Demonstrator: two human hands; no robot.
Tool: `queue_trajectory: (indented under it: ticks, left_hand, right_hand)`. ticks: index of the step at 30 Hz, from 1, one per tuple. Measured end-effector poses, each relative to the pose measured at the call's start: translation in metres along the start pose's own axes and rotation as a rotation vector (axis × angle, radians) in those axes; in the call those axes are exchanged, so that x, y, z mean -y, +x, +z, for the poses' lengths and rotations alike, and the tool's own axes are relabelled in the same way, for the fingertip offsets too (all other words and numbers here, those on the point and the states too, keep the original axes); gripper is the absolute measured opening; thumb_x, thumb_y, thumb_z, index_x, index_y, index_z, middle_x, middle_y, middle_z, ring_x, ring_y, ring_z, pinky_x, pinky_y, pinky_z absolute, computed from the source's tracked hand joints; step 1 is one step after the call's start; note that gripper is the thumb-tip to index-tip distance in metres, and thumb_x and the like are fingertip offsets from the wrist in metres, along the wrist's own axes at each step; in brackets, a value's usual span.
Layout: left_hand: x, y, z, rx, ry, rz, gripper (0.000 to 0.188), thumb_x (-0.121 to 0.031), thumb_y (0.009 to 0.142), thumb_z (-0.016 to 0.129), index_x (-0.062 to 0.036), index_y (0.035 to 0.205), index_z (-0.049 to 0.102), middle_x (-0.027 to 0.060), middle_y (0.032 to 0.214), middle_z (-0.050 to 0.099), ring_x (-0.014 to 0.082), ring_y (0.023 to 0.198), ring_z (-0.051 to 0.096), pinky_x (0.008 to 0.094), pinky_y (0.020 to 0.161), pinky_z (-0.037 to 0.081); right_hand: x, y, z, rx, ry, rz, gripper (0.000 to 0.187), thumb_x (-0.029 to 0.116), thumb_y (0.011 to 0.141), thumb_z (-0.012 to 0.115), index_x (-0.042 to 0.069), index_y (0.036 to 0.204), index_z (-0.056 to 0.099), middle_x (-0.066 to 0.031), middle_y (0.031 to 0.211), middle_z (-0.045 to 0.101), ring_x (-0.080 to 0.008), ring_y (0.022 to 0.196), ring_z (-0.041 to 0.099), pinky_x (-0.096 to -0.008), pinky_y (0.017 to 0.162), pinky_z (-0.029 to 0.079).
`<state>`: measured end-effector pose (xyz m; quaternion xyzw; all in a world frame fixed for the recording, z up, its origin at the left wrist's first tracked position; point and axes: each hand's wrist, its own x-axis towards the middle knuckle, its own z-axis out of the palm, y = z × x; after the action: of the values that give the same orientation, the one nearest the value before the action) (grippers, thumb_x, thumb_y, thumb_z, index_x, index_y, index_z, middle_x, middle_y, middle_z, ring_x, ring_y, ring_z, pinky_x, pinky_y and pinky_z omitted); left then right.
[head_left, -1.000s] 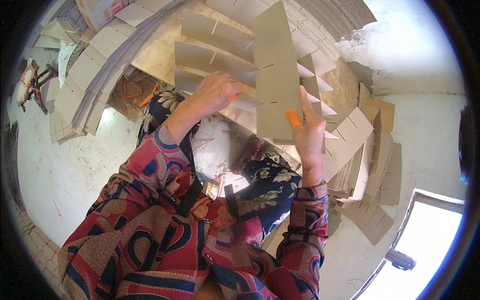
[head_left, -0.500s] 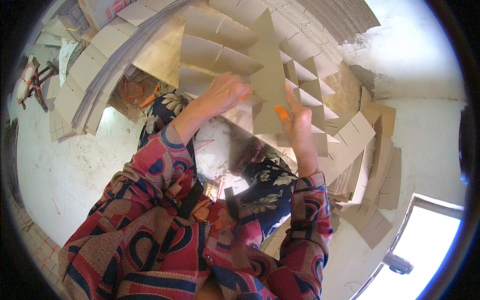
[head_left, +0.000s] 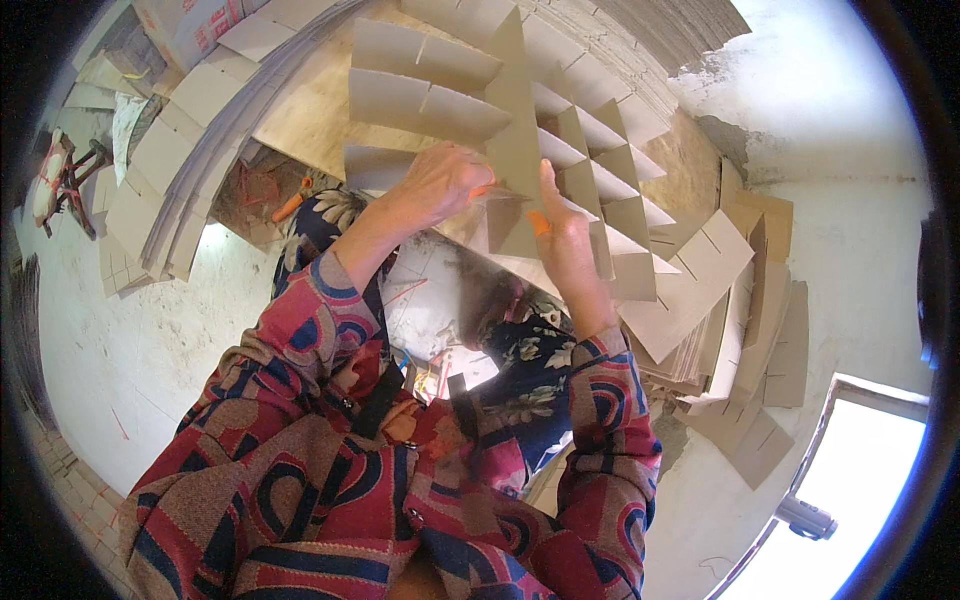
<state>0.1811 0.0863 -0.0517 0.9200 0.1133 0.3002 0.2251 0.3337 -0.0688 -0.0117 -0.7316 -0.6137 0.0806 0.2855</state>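
Observation:
A grey cardboard divider grid [head_left: 600,180] stands on the board in front of me, long strips crossing shorter ones. My left hand [head_left: 440,185] is closed in a pinch on the nearest cross strip [head_left: 505,195], left of the newest long strip [head_left: 513,90]. Around the near end of that long strip, my right hand [head_left: 568,250] is closed, fingers on its right face and thumb toward me. Orange covers show on fingers of both hands. Several cross strips [head_left: 425,105] stick out to the left, with upright slots in them.
Slotted cardboard sheets are fanned in a long stack [head_left: 190,130] at the left. More slotted sheets [head_left: 690,285] lie at the right, by the wall. A tall stack [head_left: 670,30] stands at the far right. The wooden board [head_left: 300,115] carries the grid.
The long strip, which leaned with its broad face toward me, now stands more upright and lower among the cross strips. My right hand has shifted left with it; my left hand keeps its pinch.

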Motion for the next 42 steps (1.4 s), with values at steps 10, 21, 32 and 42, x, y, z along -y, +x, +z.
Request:
queue_trajectory:
  ticks: [10,21,32,42]
  left_hand:
    - [0.112,0.084,-0.034,-0.186,0.298,0.079,0.028,-0.012,0.074,0.070,-0.0100,0.100,0.061,0.0106,0.086,0.060,0.0322,0.082,0.058,0.0421,0.071,0.047]
    - [0.152,0.091,-0.022,0.128,0.289,0.208,0.027,-0.008,0.071,0.071,-0.0098,0.092,0.054,0.0093,0.087,0.058,0.0312,0.086,0.056,0.0408,0.072,0.045]
    - [0.145,0.104,-0.031,0.217,0.367,0.173,0.024,-0.007,0.073,0.069,-0.0094,0.092,0.055,0.0091,0.091,0.058,0.0321,0.088,0.055,0.0409,0.074,0.044]
    - [0.119,0.106,-0.035,0.146,0.271,0.304,0.041,-0.002,0.081,0.060,-0.0111,0.122,0.057,0.0093,0.128,0.054,0.0290,0.125,0.045,0.0386,0.099,0.040]
  right_hand:
    - [0.004,-0.018,-0.004,0.069,-0.051,0.035,0.060,0.000,0.084,0.055,0.004,0.141,0.033,-0.0267,0.098,0.060,-0.0409,0.081,0.062,-0.0420,0.066,0.051]
    - [0.006,-0.012,-0.011,0.085,0.041,0.074,0.059,-0.003,0.083,0.056,0.004,0.139,0.037,-0.0280,0.108,0.057,-0.0409,0.091,0.061,-0.0399,0.073,0.050]
    - [0.000,-0.012,0.001,0.155,-0.048,0.011,0.055,0.007,0.086,0.054,0.007,0.138,0.037,-0.0249,0.083,0.061,-0.0402,0.068,0.060,-0.0476,0.060,0.047]
    - [-0.035,-0.051,-0.059,-0.559,-0.526,0.130,0.040,0.012,0.080,0.070,0.006,0.117,0.058,-0.0114,0.103,0.063,-0.0296,0.087,0.059,-0.0382,0.074,0.051]
